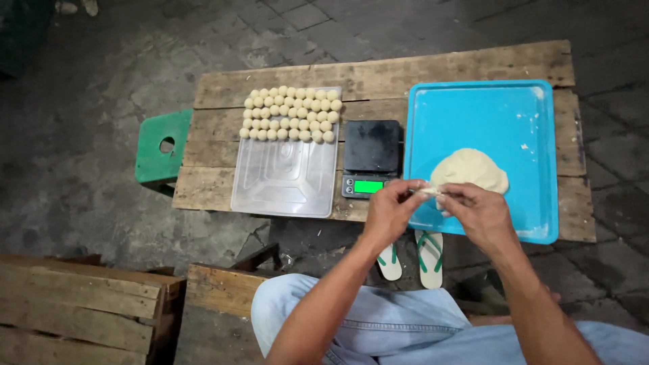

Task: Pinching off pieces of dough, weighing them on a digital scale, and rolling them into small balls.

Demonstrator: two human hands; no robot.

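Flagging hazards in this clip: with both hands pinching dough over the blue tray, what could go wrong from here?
1. The left hand and right hand work the small pale dough piece at the front rim of the blue plastic tray; dropped, it may land on the floor by the green-strapped sandals.
2. The small pale dough balls fill the clear plastic lid to its far edge and could roll off.

One screen only: the digital scale [371, 159] on the wooden table [378, 74], black and squarish, sits between the clear plastic tray [284, 176] and the blue tray [487, 115]. Its display [368, 186] is a small rectangle on the near front edge, lit bright green, with dark buttons either side. Readout too small to tell. No packages, labels or signs visible.
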